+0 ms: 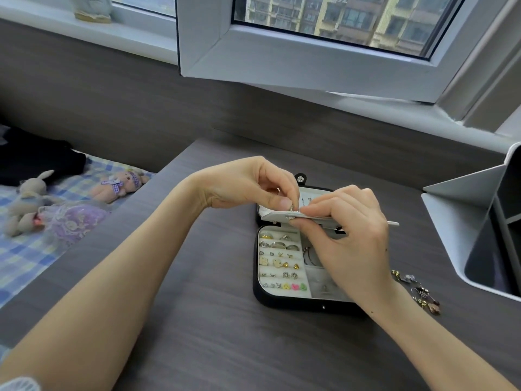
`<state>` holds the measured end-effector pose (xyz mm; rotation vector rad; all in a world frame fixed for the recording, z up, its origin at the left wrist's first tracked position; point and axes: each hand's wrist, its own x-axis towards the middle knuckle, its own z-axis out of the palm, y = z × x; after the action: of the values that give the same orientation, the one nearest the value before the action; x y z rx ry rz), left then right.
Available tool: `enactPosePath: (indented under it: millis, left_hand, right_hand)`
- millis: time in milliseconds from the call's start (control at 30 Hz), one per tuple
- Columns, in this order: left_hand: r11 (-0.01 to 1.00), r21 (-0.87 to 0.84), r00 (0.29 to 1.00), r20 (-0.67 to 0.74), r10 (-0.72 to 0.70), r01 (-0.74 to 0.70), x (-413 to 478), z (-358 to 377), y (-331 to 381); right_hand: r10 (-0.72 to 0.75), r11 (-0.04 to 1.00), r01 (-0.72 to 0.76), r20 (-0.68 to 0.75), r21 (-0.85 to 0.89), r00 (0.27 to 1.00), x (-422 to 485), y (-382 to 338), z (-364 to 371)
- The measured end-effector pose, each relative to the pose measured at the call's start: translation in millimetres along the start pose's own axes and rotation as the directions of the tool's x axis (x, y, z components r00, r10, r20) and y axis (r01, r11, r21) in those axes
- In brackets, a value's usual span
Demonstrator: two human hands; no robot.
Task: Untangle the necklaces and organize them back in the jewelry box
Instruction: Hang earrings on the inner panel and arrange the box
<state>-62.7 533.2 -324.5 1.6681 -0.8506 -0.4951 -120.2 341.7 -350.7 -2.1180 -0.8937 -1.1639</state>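
Step in hand looks like stowing, not untangling. Left hand (248, 184) pinches a small silver piece (291, 209) between thumb and forefinger, right at the edge of the white flap (390, 223) across the middle of the jewelry box (256, 289). Right hand (349, 230) pinches that flap, holding it raised over the tray. Can't tell if the piece is on a chain. Box sits open on the desk (197, 334). Tangle of chains and charms (417, 292) lies just right of the box, no hand on it. Next move probably calls for fine seating of the piece with the flap held steady, then the tangle.
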Motion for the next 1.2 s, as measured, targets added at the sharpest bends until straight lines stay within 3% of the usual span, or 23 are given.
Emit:
enactPosePath:
  millis: [300, 567, 700, 933, 1067, 1200]
  left_hand:
    - [0.939, 0.342, 0.994, 0.078, -0.074, 0.043, 4.9, -8.6, 32.3]
    - [0.822, 0.558, 0.961, 0.150, -0.232, 0.111, 13.5, -7.6, 56.6]
    - [0.833, 0.531, 0.968, 0.089, -0.235, 0.153, 10.3, -8.6, 56.0]
    - [0.886, 0.429, 0.964, 0.110, -0.243, 0.174, 2.9, -5.7, 53.5]
    - [0.847, 0.492, 0.962, 0.065, -0.264, 0.199, 3.0, -1.7, 57.9]
    - [0.847, 0.478, 0.973, -0.111, -0.204, 0.232, -7.6, 4.1, 58.5]
  right_hand:
    - [-0.004, 1.000, 0.004, 0.004, -0.004, 1.000, -0.2, 1.0, 0.5]
    - [-0.033, 0.999, 0.033, -0.014, -0.011, 0.999, 0.2, 1.1, 1.3]
    - [-0.038, 0.999, 0.037, -0.032, -0.008, 0.999, 2.3, 2.8, 1.9]
    - [-0.026, 1.000, 0.025, -0.021, -0.015, 0.999, 4.0, 2.8, 1.4]
    - [-0.019, 1.000, 0.018, -0.015, -0.019, 1.000, 4.0, 2.1, 1.7]
    - [0.035, 0.999, -0.035, -0.021, -0.022, 0.999, 8.5, 1.4, 0.5]
